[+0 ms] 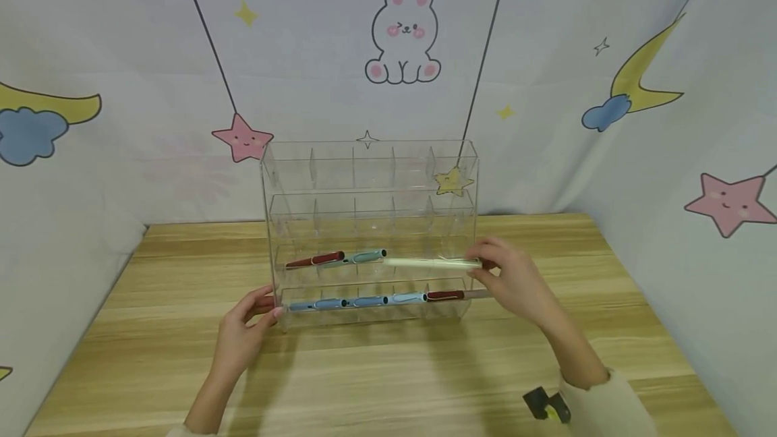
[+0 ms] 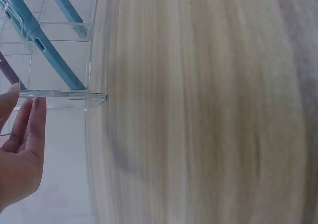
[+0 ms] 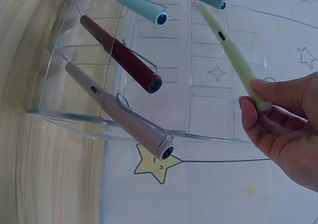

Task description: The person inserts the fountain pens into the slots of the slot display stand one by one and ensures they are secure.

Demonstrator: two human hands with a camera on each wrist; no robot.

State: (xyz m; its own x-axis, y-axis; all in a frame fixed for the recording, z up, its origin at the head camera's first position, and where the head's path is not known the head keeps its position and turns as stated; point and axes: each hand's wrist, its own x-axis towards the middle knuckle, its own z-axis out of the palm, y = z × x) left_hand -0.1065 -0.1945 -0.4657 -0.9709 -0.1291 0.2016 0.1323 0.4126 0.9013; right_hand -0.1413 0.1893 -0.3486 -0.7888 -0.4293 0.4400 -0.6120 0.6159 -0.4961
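Observation:
A clear acrylic pen rack with several tiers stands on the wooden table. My left hand grips its lower left side, thumb in front and fingers behind the side panel. At the rack's right, my right hand pinches one end of a pale green pen, which lies sideways along the second tier from the bottom. Left of it on that tier are a dark red pen and a teal pen. The lowest tier bears blue pens, a light blue pen, a dark red pen and a greyish-pink pen.
The pink pen's clip end juts past the rack's right side. A small black object shows beside the right sleeve. Behind the wooden table hangs a white curtain with cartoon prints.

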